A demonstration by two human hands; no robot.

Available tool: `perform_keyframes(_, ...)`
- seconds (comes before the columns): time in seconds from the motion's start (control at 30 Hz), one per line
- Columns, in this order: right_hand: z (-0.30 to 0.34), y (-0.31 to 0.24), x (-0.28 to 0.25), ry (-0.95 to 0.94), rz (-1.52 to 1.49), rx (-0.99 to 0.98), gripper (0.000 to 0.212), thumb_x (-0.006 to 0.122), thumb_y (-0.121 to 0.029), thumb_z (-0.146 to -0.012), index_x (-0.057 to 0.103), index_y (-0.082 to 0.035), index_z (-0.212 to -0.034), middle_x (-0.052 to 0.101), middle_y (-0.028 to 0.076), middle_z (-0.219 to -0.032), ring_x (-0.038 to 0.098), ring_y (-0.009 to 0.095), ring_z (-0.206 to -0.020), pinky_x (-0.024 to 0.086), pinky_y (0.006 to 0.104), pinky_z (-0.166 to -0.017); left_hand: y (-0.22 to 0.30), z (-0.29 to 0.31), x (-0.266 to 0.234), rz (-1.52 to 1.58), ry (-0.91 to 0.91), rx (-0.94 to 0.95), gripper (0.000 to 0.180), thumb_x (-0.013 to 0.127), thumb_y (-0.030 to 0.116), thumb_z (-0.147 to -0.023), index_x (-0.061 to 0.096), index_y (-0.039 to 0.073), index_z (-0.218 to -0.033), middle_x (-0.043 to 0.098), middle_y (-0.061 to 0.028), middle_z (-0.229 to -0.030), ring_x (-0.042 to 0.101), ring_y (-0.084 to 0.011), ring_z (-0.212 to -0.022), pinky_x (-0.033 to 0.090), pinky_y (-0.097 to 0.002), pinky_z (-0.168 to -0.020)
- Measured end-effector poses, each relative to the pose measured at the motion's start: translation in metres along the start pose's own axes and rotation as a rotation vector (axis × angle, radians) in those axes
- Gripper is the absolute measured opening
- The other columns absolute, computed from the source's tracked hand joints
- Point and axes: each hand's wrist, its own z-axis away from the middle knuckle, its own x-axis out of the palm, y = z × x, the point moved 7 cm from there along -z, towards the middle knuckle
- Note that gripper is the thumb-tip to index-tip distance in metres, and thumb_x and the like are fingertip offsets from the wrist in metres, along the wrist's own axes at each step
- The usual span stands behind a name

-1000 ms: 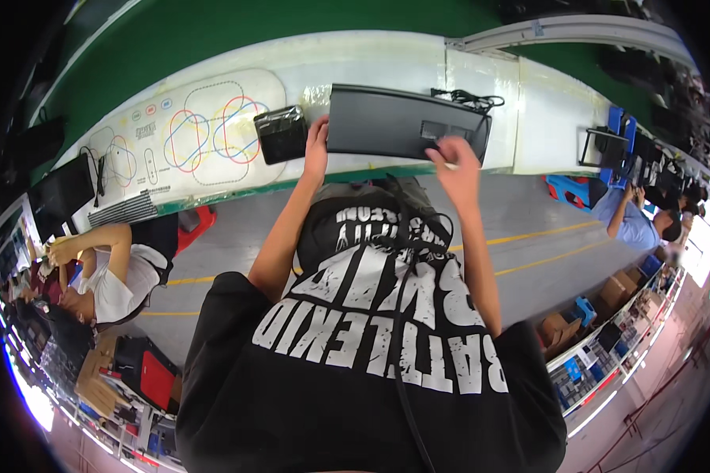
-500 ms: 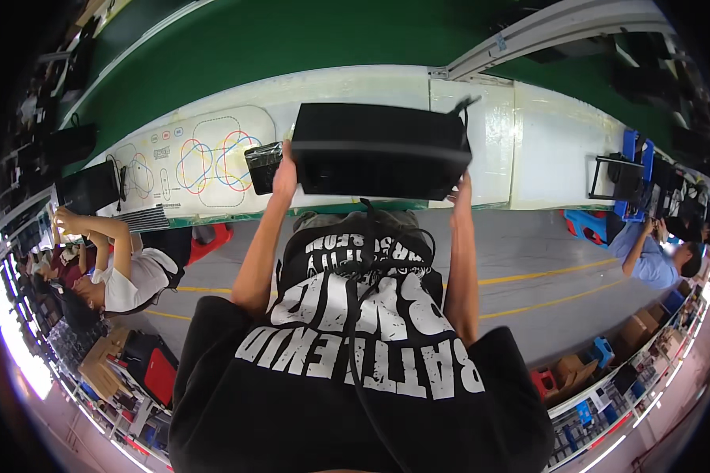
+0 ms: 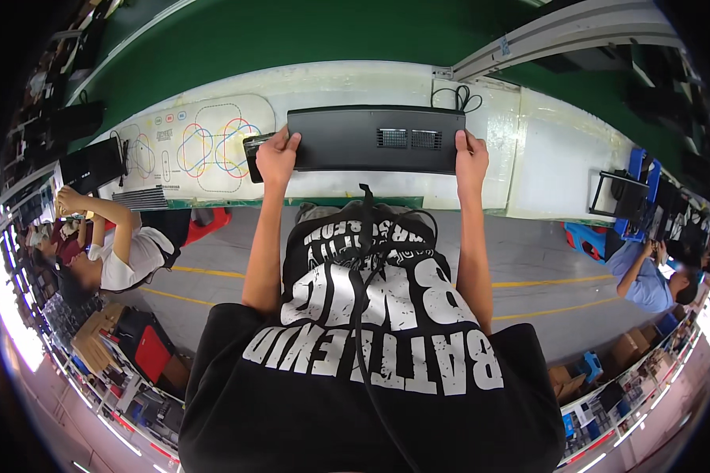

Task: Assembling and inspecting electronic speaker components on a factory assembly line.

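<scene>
A long black box-shaped device (image 3: 335, 142) with two vent grilles lies across the white worktop in front of me; its exact kind I cannot tell. My left hand (image 3: 277, 156) grips its left end, thumb on the face showing upward. At the opposite end my right hand (image 3: 472, 158) holds it the same way. A thin black cable (image 3: 467, 100) lies looped on the worktop behind the device's right end. Beside my left hand is a small black object (image 3: 253, 150), partly hidden by that hand.
A white mat (image 3: 205, 146) printed with coloured loops covers the worktop's left part. A metal rail (image 3: 521, 39) rises at the back right. Farther right stand a black frame (image 3: 607, 195) and a blue crate (image 3: 633, 185). People sit at both sides, one in a white shirt (image 3: 138, 256).
The device has turned so that its vented face now shows. My hands have shifted from its sides to grip the ends from above. The cable now lies in loops behind it.
</scene>
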Motion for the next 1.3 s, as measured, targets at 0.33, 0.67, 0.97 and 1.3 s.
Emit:
perform_keyframes(0.33,0.008,0.035,0.015,-0.028,-0.051,0.013,0.069,0.036,-0.053,-0.099,0.047,0.004,-0.134,0.049,0.021,-0.138,0.044,0.031,-0.131,0.03,0.0329,-0.109,-0.036,0.006,0.048,0.456,-0.108,0.014,0.051,0.048,0.039,-0.099,0.041,0.014,-0.143,0.06,-0.0084,-0.086,0.049,-0.0132,-0.076,0.044,-0.0257,-0.077)
perform_keyframes(0.67,0.026,0.027,0.014,-0.081,-0.167,0.112,0.07,0.038,-0.05,-0.099,0.031,0.004,-0.144,0.035,0.016,-0.149,0.033,0.024,-0.137,0.022,0.0311,-0.113,-0.062,0.026,0.04,0.801,0.003,0.075,0.047,0.053,0.026,-0.096,0.047,0.002,-0.136,0.06,-0.0148,-0.118,0.061,-0.0213,-0.096,0.048,-0.0339,-0.086)
perform_keyframes(0.97,0.052,0.032,-0.01,0.101,0.024,-0.031,0.055,0.039,-0.035,-0.102,0.035,0.001,-0.142,0.041,0.02,-0.144,0.037,0.03,-0.133,0.025,0.0338,-0.111,-0.14,0.005,0.028,0.123,0.232,0.121,0.029,0.058,0.008,-0.087,0.058,-0.006,-0.112,0.055,-0.0219,-0.107,0.055,-0.0405,-0.099,0.046,-0.0429,-0.087)
perform_keyframes(1.3,0.075,0.007,-0.028,0.203,0.003,0.032,0.053,0.047,-0.028,-0.099,0.035,-0.001,-0.142,0.052,0.019,-0.129,0.049,0.028,-0.121,0.034,0.036,-0.104,-0.138,-0.001,0.031,0.086,0.285,0.156,0.023,0.059,0.005,-0.087,0.062,-0.004,-0.108,0.057,-0.019,-0.103,0.057,-0.0383,-0.092,0.046,-0.0429,-0.079)
